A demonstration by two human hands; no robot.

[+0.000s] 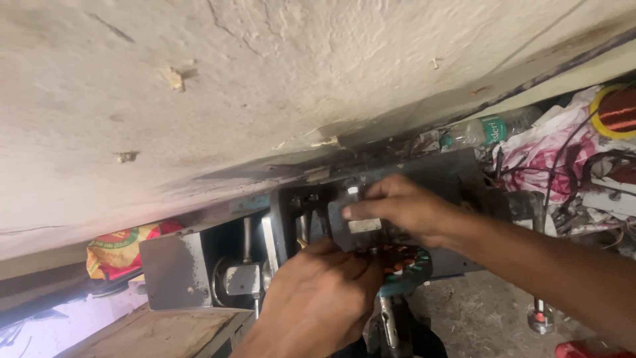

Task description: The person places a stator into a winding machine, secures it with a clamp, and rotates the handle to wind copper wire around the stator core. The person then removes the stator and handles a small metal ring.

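Directly below your head camera, your two bare hands meet over a motor stator [401, 262], a round piece with copper-coloured windings and a teal rim, sitting at the frame's centre. Your left hand [318, 298], rising from six o'clock, curls its fingers onto the windings; whether it grips them I cannot tell. Your right hand [397, 207], reaching in from three o'clock, pinches a small flat grey metal piece [363, 225] just above the stator. Behind stands a dark, greasy metal frame [450, 174]. At nine o'clock sits a dull grey steel bracket [173, 270]. Rough cracked plaster wall [265, 79] fills twelve o'clock. A clear plastic bottle [493, 129] lies at two o'clock.
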